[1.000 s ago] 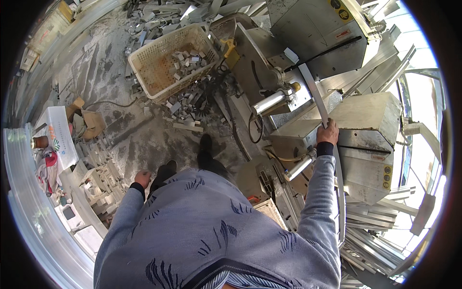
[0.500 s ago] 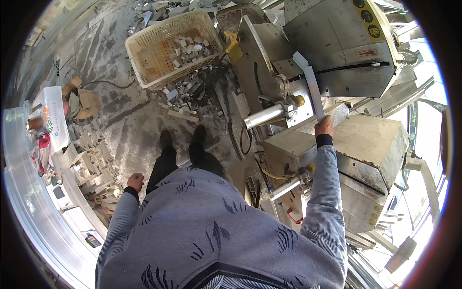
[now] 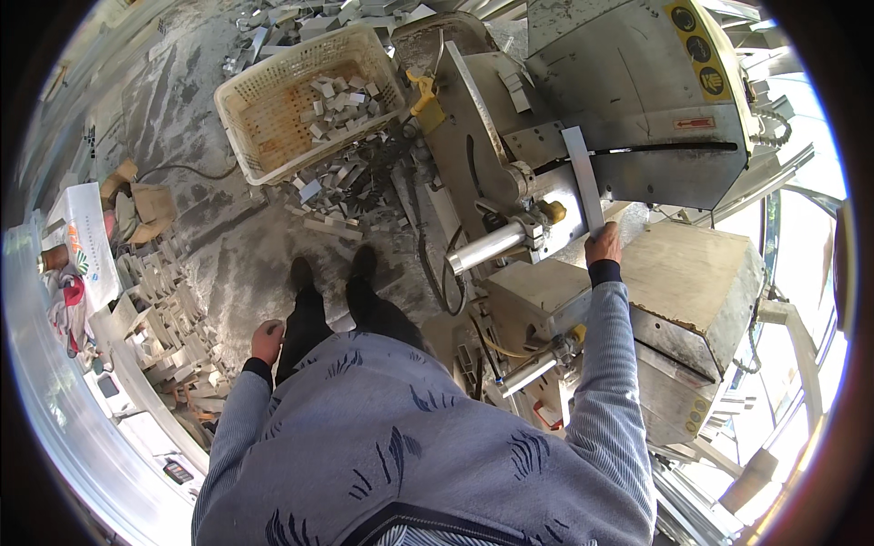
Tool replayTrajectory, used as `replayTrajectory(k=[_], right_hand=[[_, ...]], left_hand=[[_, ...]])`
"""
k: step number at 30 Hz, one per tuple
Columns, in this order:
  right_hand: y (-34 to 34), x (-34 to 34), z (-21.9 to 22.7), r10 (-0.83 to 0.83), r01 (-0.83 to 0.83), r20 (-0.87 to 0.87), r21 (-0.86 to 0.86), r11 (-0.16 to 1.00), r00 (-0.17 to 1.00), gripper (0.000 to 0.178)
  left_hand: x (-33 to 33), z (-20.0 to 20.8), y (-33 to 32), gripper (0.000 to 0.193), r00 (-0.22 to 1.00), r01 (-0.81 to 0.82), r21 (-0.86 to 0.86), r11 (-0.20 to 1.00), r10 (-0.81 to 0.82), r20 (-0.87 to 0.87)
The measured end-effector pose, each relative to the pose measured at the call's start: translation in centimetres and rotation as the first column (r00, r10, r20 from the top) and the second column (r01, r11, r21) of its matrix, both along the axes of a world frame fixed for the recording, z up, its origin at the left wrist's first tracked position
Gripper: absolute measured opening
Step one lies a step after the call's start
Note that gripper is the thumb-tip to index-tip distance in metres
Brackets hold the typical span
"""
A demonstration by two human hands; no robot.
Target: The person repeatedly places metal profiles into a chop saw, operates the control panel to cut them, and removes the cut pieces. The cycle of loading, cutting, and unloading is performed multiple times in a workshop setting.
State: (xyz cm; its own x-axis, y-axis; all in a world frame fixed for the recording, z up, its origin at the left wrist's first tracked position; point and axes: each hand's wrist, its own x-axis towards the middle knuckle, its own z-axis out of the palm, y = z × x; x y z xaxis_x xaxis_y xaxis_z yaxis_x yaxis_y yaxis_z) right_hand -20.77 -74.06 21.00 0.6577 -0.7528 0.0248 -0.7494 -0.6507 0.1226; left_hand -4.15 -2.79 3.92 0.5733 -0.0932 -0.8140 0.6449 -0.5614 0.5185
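My right hand [image 3: 604, 244] is closed round the near end of a long, flat, silvery metal bar [image 3: 584, 177]. The bar lies across the bed of a cutting machine [image 3: 637, 100], with its far end beside the large metal housing. A short cut-off piece [image 3: 514, 91] rests on the machine's plate, apart from the bar and to its left. Near the bar, a clamp cylinder [image 3: 492, 247] sticks out toward the left. My left hand [image 3: 268, 340] hangs at my left side with its fingers curled, and nothing shows in it.
A cream plastic basket [image 3: 273, 150] holding small metal offcuts stands on the floor at the far left of the machine, with more offcuts [image 3: 341, 187] spilled beside it. Stacked metal pieces [image 3: 168, 314] lie to my left. A second machine housing [image 3: 683, 291] stands nearer on the right.
The short piece that sat at the bar's far end now lies farther left on the plate. My right hand still grips the bar. My left hand has shifted slightly toward my legs.
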Motion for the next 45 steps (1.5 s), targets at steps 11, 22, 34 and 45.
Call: replayTrajectory(k=[11,22,34,45], right_hand=[[0.7,0.2,0.3,-0.044,0.044,-0.017,-0.005,0.999,0.999,0.029],[1.3,0.7,1.9,-0.167,0.175,-0.062,0.151,0.973,0.984,0.045],[1.4,1.0,1.8,-0.171,0.176,-0.042,0.150,0.973,0.984,0.042],[1.5,1.4,1.7,-0.257,0.278,-0.151,0.137,0.951,0.954,0.046]], left_hand=[[-0.9,-2.4,4.6,0.025,0.990,-0.007,0.132,0.991,0.025,-0.137],[3.0,-1.9,-2.6,0.027,0.993,0.044,-0.011,0.999,-0.045,-0.113],[3.2,-2.4,2.1,0.025,0.995,-0.004,0.061,0.998,0.010,-0.100],[1.6,-3.6,5.8,0.023,0.984,-0.081,0.073,0.994,0.091,-0.150]])
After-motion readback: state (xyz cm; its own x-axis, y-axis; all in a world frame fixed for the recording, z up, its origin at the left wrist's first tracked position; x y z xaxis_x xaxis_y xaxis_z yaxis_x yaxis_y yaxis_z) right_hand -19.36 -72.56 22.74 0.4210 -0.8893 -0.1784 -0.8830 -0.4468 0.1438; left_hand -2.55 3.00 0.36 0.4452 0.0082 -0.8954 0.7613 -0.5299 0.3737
